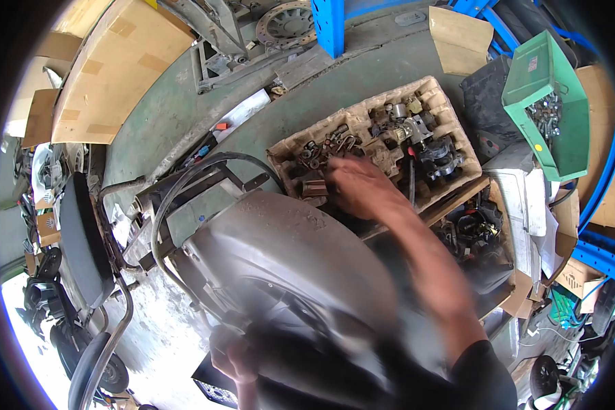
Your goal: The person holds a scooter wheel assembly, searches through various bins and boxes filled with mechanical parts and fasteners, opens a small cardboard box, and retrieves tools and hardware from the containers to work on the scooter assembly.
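No words, numbers or brands can be read anywhere in view. The green bin (572, 140) bears a small pale label (533, 63) (too small to make out) and a round yellow sticker (538, 147) with no legible writing. Dark printed marks show on the right-hand carton (568, 275) and on a small box (46, 221) at left, both unreadable.

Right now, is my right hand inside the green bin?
No, your right hand is at the tan tray of metal parts, and the green bin sits apart from it.
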`<state>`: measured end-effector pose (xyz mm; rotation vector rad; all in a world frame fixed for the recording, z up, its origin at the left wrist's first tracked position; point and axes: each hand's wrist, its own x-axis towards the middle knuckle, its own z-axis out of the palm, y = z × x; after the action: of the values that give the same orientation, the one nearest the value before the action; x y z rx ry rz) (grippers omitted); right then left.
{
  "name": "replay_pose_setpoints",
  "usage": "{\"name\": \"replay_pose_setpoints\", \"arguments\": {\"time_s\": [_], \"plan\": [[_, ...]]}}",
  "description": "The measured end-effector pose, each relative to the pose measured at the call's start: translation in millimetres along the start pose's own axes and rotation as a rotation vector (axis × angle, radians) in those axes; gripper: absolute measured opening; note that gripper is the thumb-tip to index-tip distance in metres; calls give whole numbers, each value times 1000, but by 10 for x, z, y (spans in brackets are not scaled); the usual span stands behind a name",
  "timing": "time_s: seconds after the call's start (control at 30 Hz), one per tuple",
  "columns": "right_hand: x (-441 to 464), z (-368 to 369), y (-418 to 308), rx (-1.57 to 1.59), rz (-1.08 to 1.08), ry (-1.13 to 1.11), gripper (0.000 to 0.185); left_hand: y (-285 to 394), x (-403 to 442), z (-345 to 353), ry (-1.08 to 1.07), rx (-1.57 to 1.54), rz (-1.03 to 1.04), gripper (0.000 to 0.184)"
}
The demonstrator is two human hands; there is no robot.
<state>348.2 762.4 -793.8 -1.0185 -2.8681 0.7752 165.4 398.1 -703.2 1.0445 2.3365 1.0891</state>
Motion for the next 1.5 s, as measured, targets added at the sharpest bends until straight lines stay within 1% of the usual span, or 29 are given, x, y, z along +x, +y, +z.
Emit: {"name": "replay_pose_setpoints", "arguments": {"time_s": [0.07,0.1,0.17,0.23,0.27,0.3,0.37,0.4,0.47,0.5,0.57,0.7,0.77,0.9,0.97,1.0,1.1,1.17,1.2,1.27,1.4,1.47,1.5], "plan": [[-96,-92,-9,99,80,-227,34,-15,-27,4,-5,-19,-4,49],[-100,-97,-13,96,84,-229,34,-13,-64,26,51,-10,-42,49],[-99,-112,-20,74,197,-428,32,-19,-70,52,104,-8,-81,49],[-122,-185,-47,122,237,-468,35,-32,-33,21,20,-56,-16,49],[-140,-234,-70,175,273,-505,38,-30,-34,19,17,-62,-23,49],[-187,-291,-102,175,275,-506,38,-24,-33,18,15,-69,-29,49],[-294,-387,-154,160,218,-339,48,6,-19,31,8,-48,0,48],[-313,-391,-152,158,218,-337,48,20,-22,42,7,-42,11,48],[-356,-387,-141,174,217,-344,55,52,-72,77,111,-72,-138,47],[-384,-368,-122,176,217,-343,55,51,-70,78,110,-71,-137,47],[-425,-320,-80,153,196,-268,54,45,-67,78,113,-42,-116,46],[-406,-369,-67,152,223,-293,54,64,-64,86,116,-58,-156,48],[-413,-407,-91,99,215,-317,55,42,-65,68,93,-54,-121,48],[-557,-385,-127,106,221,-292,53,9,-33,48,34,-45,-29,49],[-631,-359,-158,212,187,-304,51,5,-23,42,22,-40,-12,50],[-667,-336,-175,211,188,-306,51,-29,-37,20,17,-39,-22,50],[-709,-301,-205,270,218,-273,50,-151,-99,-26,3,-32,-51,51],[-670,-350,-232,254,309,-356,51,-225,-127,-10,58,-57,-21,50],[-687,-310,-221,255,309,-356,51,-231,-129,-16,57,-56,-20,50],[-727,-210,-187,233,243,-255,51,-212,-112,-7,57,-49,-14,50],[-701,-283,-212,219,248,-283,49,-136,-93,-9,30,-62,-34,49],[-733,-251,-203,228,228,-153,47,-203,-100,-21,35,-29,2,48],[-765,-84,-142,209,199,-71,46,-197,-136,-3,82,-18,-16,48]]}}
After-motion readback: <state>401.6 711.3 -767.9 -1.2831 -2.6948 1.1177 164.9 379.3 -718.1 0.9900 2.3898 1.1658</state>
